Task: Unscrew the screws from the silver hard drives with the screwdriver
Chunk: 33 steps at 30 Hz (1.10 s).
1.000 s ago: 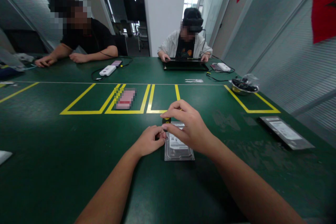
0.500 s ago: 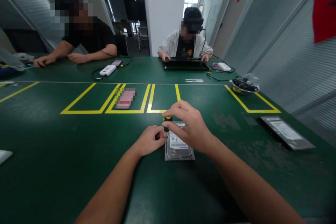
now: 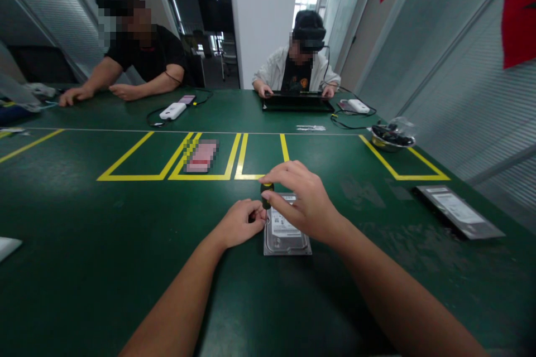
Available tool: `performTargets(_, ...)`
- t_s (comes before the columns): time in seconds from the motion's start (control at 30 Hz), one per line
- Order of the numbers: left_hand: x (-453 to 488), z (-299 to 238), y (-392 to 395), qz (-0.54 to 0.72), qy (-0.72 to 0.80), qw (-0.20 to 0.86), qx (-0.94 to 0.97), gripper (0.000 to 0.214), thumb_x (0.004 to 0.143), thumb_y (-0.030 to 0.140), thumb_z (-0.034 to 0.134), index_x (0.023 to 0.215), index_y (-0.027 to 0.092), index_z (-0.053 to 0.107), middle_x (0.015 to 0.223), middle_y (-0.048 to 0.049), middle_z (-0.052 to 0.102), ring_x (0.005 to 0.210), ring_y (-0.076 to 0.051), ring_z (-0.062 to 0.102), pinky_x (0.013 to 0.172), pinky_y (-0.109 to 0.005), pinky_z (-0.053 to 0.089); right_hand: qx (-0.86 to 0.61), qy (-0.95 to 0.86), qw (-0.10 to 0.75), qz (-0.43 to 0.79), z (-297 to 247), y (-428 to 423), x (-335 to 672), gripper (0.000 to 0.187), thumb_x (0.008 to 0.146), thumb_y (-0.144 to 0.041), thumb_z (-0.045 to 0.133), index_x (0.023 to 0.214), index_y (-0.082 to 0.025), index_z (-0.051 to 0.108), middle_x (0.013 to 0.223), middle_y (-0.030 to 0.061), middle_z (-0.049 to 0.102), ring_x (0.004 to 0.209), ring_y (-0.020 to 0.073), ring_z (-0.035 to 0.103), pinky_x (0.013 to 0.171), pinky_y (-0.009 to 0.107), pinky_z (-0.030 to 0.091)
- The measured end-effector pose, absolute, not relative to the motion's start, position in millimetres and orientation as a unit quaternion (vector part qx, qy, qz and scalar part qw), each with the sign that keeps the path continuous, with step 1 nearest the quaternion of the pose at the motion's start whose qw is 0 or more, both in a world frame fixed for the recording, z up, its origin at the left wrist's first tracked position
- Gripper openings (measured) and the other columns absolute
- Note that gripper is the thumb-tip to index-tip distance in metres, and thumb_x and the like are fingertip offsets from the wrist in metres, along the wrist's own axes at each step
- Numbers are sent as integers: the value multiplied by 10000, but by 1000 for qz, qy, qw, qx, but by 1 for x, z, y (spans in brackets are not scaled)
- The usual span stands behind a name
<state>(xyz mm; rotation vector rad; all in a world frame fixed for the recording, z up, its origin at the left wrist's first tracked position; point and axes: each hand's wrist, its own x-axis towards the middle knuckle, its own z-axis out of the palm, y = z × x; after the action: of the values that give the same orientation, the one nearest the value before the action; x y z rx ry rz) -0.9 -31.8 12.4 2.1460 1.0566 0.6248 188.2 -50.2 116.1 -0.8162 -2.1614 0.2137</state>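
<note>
A silver hard drive point(image 3: 287, 240) with a white label lies flat on the green table, right in front of me. My right hand point(image 3: 304, 195) reaches over it, thumb and fingers closed around the short black-and-yellow handle of a screwdriver point(image 3: 267, 196). The screwdriver stands upright over the drive's left edge; its tip is hard to make out. At that same edge, my left hand point(image 3: 243, 223) is closed, its fingertips against the side of the drive and close to the screwdriver's shaft. Part of the drive's upper right is hidden by my right hand.
Another drive-like metal unit point(image 3: 460, 212) lies to the right. Behind it stands a metal bowl point(image 3: 392, 142) of dark parts. A pink phone point(image 3: 202, 156) rests within yellow tape. Across the table, one person holds a dark flat panel point(image 3: 297, 101); another person point(image 3: 146, 61) sits at left.
The view has shifted very slightly. Both my hands, the screwdriver and the drive keep nearly the same places. The person at left has moved their head a little to the right.
</note>
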Motion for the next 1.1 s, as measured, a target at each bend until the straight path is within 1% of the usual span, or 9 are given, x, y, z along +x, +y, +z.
performTargets(0.07, -1, 12, -32, 241, 403, 327, 820, 38, 758, 165, 551, 721, 164, 542, 681, 27, 543, 649, -128, 482, 630, -248, 356, -307, -857, 405, 87, 116, -50, 188, 209, 862, -174, 541, 1048, -189, 635, 986, 53, 677, 935, 182, 583, 841, 357, 444)
performTargets(0.13, -1, 12, -32, 242, 408, 325, 818, 46, 755, 168, 556, 712, 162, 540, 670, 29, 538, 639, -125, 477, 616, -245, 347, -300, -857, 410, 92, 116, -51, 188, 217, 860, -173, 541, 1058, -189, 631, 1008, 55, 677, 957, 182, 586, 857, 357, 444)
performTargets(0.3, -1, 11, -32, 236, 416, 328, 815, 55, 756, 171, 555, 707, 165, 530, 665, 30, 529, 634, -123, 475, 598, -238, 337, -327, -851, 402, 92, 114, -50, 187, 207, 858, -280, 613, 1026, -168, 659, 986, 83, 642, 941, 189, 571, 830, 350, 462)
performTargets(0.4, -1, 12, -32, 239, 407, 331, 817, 27, 758, 165, 549, 733, 165, 540, 687, 27, 541, 650, -124, 478, 623, -239, 355, -321, -854, 402, 82, 114, -49, 188, 177, 864, -239, 597, 1010, -161, 659, 957, 72, 666, 918, 184, 581, 824, 346, 454)
performTargets(0.53, -1, 12, -32, 240, 403, 331, 819, 21, 758, 165, 550, 739, 165, 542, 690, 27, 545, 653, -126, 479, 638, -242, 364, -296, -858, 410, 91, 115, -49, 188, 189, 867, -179, 552, 1035, -188, 637, 985, 44, 688, 940, 172, 598, 851, 346, 445)
performTargets(0.77, 0, 13, -33, 241, 411, 330, 815, 41, 758, 166, 548, 719, 166, 535, 682, 26, 547, 654, -128, 484, 625, -242, 356, -332, -845, 408, 94, 113, -49, 187, 187, 853, -264, 622, 1011, -175, 670, 968, 78, 637, 929, 184, 576, 823, 349, 470)
performTargets(0.93, 0, 13, -33, 239, 410, 328, 817, 19, 756, 167, 548, 737, 168, 548, 688, 20, 555, 668, -136, 485, 647, -250, 371, -329, -844, 414, 89, 113, -48, 187, 153, 868, -226, 589, 998, -197, 664, 954, 57, 657, 925, 175, 581, 828, 345, 463)
performTargets(1.1, -1, 12, -32, 237, 406, 325, 821, 19, 759, 168, 548, 740, 167, 549, 696, 19, 560, 668, -135, 487, 645, -248, 363, -318, -851, 408, 84, 114, -48, 187, 177, 866, -197, 577, 1021, -178, 658, 975, 61, 674, 924, 172, 591, 825, 343, 459)
